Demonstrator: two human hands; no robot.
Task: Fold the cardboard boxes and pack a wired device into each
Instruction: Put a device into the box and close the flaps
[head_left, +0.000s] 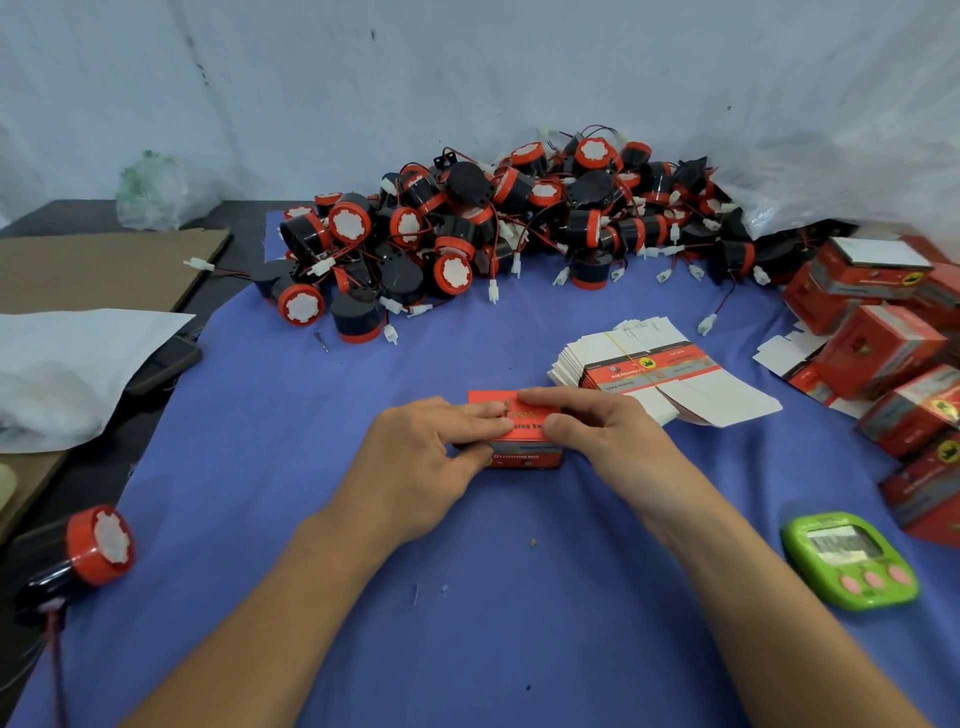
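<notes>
A small red cardboard box (524, 451) stands on the blue cloth (467, 623) at the middle of the table. My left hand (428, 462) grips its left side, thumb on the front face and fingers across the top. My right hand (597, 434) pinches its right side, fingers lying over the red top flap. A big heap of black-and-red wired devices (493, 228) lies at the back. A stack of flat unfolded boxes (654, 371) sits just beyond my right hand. What is inside the held box is hidden.
Folded red boxes (883, 353) pile up along the right edge. A green timer (849, 558) lies at the right front. One loose wired device (96, 545) rests at the left front edge. Brown cardboard (104, 265) and white plastic bags (67, 364) cover the left side.
</notes>
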